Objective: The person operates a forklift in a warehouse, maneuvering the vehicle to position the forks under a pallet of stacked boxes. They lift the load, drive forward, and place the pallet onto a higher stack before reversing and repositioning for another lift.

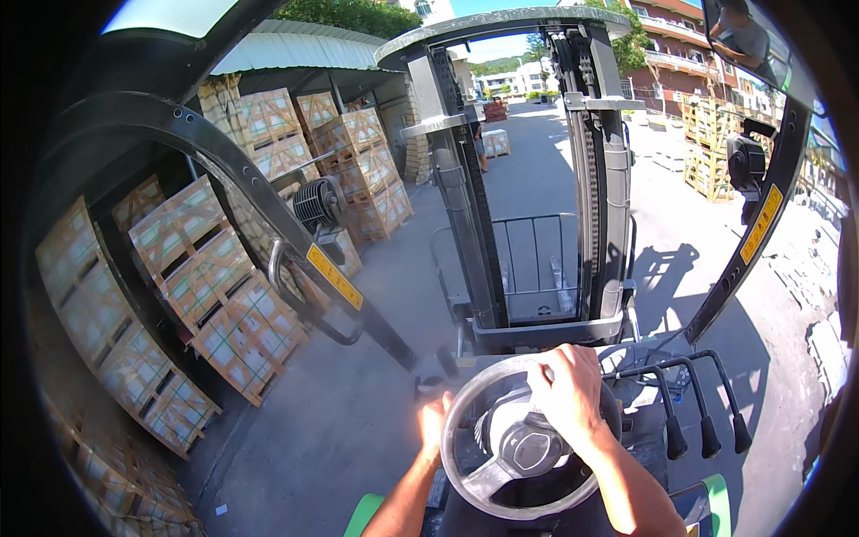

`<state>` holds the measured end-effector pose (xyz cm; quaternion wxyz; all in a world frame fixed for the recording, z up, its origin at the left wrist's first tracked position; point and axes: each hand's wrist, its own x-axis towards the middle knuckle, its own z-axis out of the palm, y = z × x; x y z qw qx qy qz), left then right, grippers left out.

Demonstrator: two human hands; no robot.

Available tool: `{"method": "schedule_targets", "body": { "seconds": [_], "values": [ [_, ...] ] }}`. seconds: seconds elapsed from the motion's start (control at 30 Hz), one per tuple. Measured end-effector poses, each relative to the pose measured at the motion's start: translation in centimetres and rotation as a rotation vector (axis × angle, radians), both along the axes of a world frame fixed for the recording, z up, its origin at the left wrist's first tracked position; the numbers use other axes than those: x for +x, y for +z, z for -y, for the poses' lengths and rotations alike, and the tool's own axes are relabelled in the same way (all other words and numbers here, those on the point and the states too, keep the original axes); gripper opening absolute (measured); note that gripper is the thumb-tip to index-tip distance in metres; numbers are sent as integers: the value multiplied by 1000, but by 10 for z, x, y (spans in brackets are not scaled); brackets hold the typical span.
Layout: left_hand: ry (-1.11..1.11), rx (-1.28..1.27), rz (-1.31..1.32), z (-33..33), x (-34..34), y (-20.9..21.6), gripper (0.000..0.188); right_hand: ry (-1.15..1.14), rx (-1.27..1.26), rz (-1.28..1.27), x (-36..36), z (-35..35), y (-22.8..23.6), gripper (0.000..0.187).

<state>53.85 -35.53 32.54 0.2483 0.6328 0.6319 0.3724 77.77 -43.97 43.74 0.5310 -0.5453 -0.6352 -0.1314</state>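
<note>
I sit behind a grey steering wheel point(490, 477) with a round centre hub. Over the upper right of its rim lies my right hand point(573, 385), fingers wrapped round it. My left hand point(434, 421) is closed just beside the left part of the rim. Whatever its fingers hold is hidden, and a dark lever knob point(431, 383) shows right above it. Several black control levers point(710, 438) with thick grips stand to the right of the wheel, untouched. Ahead rises the forklift mast point(465, 206), with chains and a barred load backrest point(535, 259).
Strapped wooden crates point(246, 322) are stacked along the left under a metal-roofed shed point(295, 54). More wooden crates point(707, 152) stand at the far right beside pale slabs. A person point(481, 148) is partly hidden behind the mast, near a white-topped crate point(496, 143). A mirror point(761, 45) hangs upper right.
</note>
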Motion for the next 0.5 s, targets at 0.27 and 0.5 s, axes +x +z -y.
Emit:
{"method": "schedule_targets", "body": {
  "seconds": [0.27,0.5],
  "values": [
    [-15,140,-99,-89,-14,-43,36,99,-50,-132,-123,91,-108,12],
    [-12,266,245,-171,-22,-55,19,162,48,63,-143,-161,-42,15]
  ]
}}
